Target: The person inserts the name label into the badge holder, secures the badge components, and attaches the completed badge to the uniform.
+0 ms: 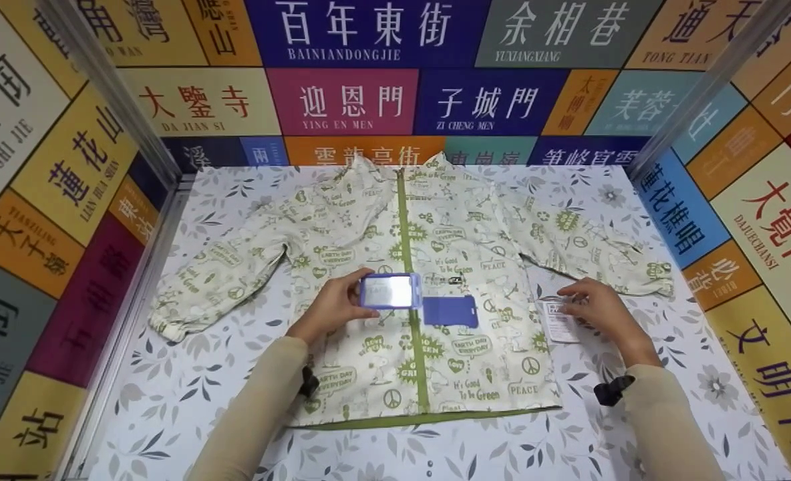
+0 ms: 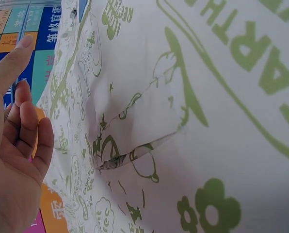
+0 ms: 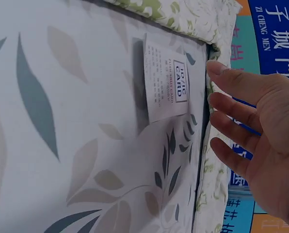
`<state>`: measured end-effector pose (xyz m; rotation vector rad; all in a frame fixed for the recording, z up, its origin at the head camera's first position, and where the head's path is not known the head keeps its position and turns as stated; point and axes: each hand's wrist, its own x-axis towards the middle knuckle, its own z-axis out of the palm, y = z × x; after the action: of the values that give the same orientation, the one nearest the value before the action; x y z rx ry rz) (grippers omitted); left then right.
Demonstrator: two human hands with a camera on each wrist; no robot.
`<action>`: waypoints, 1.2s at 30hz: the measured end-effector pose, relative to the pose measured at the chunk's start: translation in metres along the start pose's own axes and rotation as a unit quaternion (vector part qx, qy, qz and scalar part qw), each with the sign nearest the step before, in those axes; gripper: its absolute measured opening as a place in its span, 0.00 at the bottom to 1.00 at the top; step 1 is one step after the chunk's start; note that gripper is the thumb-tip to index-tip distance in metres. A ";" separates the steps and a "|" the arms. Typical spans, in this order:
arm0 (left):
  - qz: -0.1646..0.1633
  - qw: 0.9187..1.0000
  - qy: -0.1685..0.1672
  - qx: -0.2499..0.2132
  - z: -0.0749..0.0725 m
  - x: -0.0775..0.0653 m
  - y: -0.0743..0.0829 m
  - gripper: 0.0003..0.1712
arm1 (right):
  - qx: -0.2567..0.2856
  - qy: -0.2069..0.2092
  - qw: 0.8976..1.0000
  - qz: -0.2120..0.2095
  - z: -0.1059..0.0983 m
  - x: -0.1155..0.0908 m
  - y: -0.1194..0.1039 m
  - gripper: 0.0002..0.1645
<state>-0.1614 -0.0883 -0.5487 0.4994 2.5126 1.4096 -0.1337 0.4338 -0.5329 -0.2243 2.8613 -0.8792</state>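
My left hand (image 1: 332, 305) pinches a purple-framed card holder (image 1: 389, 292) with a clear, shiny window, held above the front of a jacket. In the left wrist view only a thin edge of the holder (image 2: 14, 92) shows past the fingers. On the jacket, just right of the holder, lies a flat purple panel (image 1: 450, 312). My right hand (image 1: 599, 310) is by a white paper card (image 1: 561, 327) at the jacket's right side, fingers loosely spread. In the right wrist view the card (image 3: 166, 82), printed "ID/IC CARD", stands slightly apart from the fingertips.
A white jacket with green print (image 1: 362, 361) lies spread out, sleeves to both sides, on a leaf-patterned table (image 1: 636, 441). A small dark metallic piece (image 1: 456, 280) lies above the purple panel. Colourful sign-covered walls (image 1: 342, 100) border the table at back and sides.
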 end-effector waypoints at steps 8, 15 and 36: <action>-0.009 1.000 0.003 -0.001 0.002 0.001 -0.002 0.51 | -0.027 0.019 0.999 -0.004 0.006 -0.002 0.011 0.16; -0.011 1.000 0.005 0.006 0.001 -0.001 -0.002 0.51 | -0.023 0.019 1.000 -0.007 0.009 -0.001 0.013 0.16; -0.007 1.000 0.001 0.004 0.002 -0.002 -0.006 0.51 | -0.007 0.006 1.000 0.008 0.010 0.002 0.014 0.13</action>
<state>-0.1598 -0.0904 -0.5553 0.4818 2.5191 1.3971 -0.1358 0.4398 -0.5494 -0.1981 2.8775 -0.8594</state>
